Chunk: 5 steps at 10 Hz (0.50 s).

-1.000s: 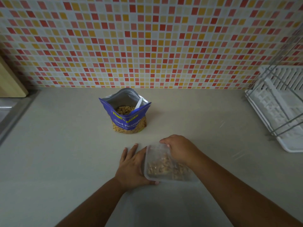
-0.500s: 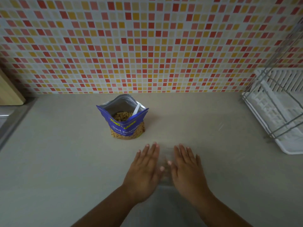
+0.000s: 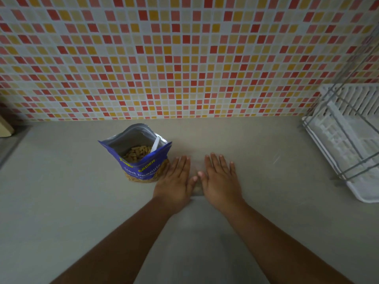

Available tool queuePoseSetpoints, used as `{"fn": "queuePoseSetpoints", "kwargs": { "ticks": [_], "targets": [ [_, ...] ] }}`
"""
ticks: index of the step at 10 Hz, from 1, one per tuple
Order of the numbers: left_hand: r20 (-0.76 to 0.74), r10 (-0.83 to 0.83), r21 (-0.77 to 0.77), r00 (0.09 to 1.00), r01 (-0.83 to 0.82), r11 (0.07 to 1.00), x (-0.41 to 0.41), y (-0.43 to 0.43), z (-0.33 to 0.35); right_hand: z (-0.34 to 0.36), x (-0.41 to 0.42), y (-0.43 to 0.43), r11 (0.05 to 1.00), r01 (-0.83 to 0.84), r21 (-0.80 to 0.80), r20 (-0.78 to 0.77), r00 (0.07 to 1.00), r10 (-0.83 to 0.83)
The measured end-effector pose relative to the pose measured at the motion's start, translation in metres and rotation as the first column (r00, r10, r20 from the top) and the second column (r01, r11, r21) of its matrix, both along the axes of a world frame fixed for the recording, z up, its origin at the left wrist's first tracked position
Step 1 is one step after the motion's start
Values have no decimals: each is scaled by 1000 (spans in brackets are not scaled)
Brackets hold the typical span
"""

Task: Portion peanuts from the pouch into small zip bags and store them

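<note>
A blue peanut pouch (image 3: 141,167) stands open on the counter, with peanuts and a white spoon (image 3: 155,145) inside. Just right of it, my left hand (image 3: 176,181) and my right hand (image 3: 220,179) lie flat side by side, fingers straight, pressing down on a small clear zip bag (image 3: 197,188). Only a strip of the bag with a few peanuts shows between the two hands; the rest is hidden under my palms. My left hand's edge is close to the pouch's right side.
A white dish rack with a wire frame (image 3: 348,140) stands at the right on the grey counter (image 3: 61,201). The mosaic tiled wall (image 3: 184,58) closes the back. A wooden board's edge (image 3: 5,128) shows at far left.
A second ago my hands held the filled zip bag up; it now lies on the counter under both flat palms. The hands have slid away from me, closer to the pouch.
</note>
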<state>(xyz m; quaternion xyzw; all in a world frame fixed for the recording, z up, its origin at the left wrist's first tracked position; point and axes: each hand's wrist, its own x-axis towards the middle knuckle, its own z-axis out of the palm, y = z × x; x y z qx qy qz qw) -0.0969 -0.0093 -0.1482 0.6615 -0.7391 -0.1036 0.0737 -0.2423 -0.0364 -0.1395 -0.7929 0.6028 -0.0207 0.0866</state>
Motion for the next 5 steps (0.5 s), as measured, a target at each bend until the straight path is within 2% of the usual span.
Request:
{"fn": "queuePoseSetpoints", "kwargs": {
  "ticks": [2,3,5],
  "targets": [
    [7,9,15,1000,-9,1000,-1,-3,-1,-1,0,-4,999,-5,45,10,1000,5],
    [-2,9,-3,1000,-9,1000,-1,0,7,10,-1,-5,996,11,91,68,998,-18],
    [-126,86,-89,988,-98,991,-16,9,44,54,-9,-6,997,44,67,179,982,-55]
  ]
}}
